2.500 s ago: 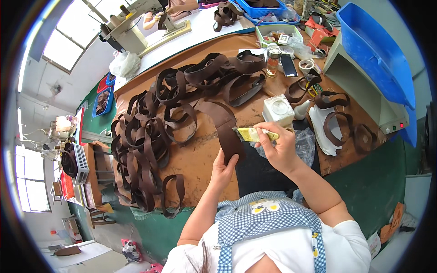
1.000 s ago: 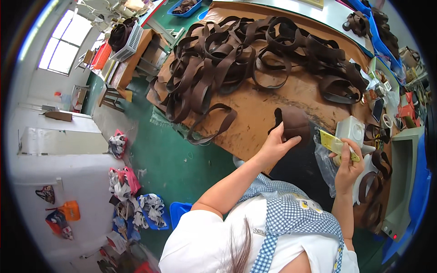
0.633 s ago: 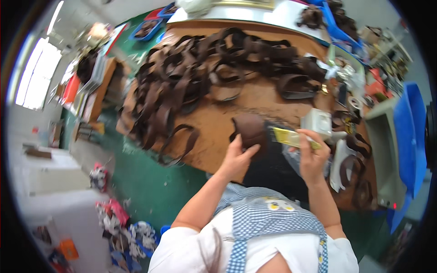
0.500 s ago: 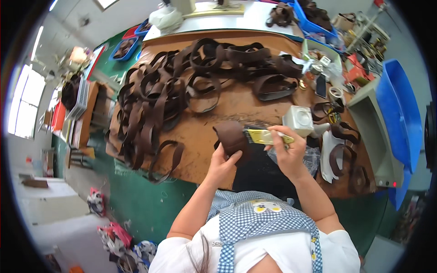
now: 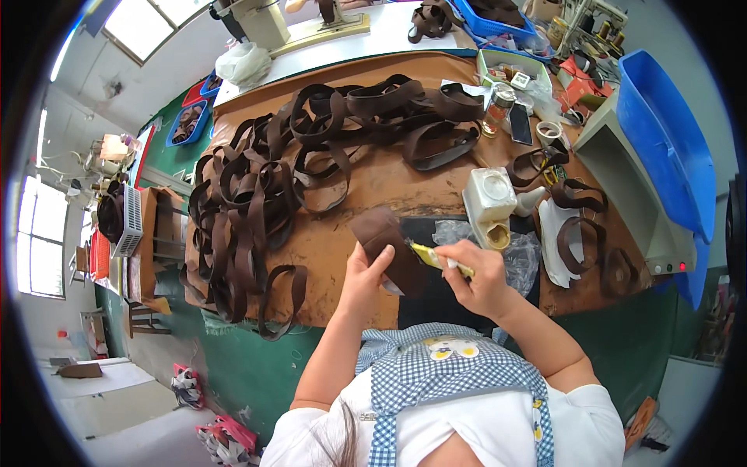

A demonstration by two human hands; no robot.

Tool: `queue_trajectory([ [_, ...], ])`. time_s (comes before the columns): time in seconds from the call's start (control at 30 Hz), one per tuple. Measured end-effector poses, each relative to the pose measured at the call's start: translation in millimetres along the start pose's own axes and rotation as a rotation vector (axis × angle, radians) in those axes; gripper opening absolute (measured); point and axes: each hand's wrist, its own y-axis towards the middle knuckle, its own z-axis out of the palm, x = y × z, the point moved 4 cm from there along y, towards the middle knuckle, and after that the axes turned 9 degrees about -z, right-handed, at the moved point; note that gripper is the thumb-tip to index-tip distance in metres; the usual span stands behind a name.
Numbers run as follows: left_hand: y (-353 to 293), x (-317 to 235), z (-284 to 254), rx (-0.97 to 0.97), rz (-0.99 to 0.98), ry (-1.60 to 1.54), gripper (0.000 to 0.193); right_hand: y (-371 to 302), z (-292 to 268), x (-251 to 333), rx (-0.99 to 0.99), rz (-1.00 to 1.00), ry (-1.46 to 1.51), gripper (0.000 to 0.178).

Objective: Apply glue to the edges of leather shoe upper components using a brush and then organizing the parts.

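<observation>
My left hand (image 5: 364,276) grips a wide dark brown strap (image 5: 387,245), thumb on its face and fingers behind it. Closed round a flat brush with a yellow handle (image 5: 427,254) is my right hand (image 5: 476,277). The brush's bristle end meets the right edge of the strap. Under both hands lies a black mat (image 5: 443,300) at the table's front edge. Just beyond my right hand stands a white container (image 5: 492,193) with an open, yellowish mouth on its near side.
Many looped brown straps (image 5: 261,183) are heaped across the left and back of the brown table (image 5: 373,187). To the right are a phone (image 5: 520,124), a glass jar (image 5: 498,109), tape rolls, clear plastic (image 5: 520,261) and a grey machine (image 5: 634,167) bearing a blue tray (image 5: 673,140).
The brush has come nearer to me and now points more edge-on against the strap. The view has shifted, so the container's open mouth shows beside my right hand.
</observation>
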Motion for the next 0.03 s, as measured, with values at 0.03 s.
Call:
queue_trajectory([
  [0.03, 3.2, 0.3, -4.4, 0.010, -0.052, -0.028, 0.051, -6.1, 0.2, 1.8, 0.025, -0.008, -0.040, 0.018],
])
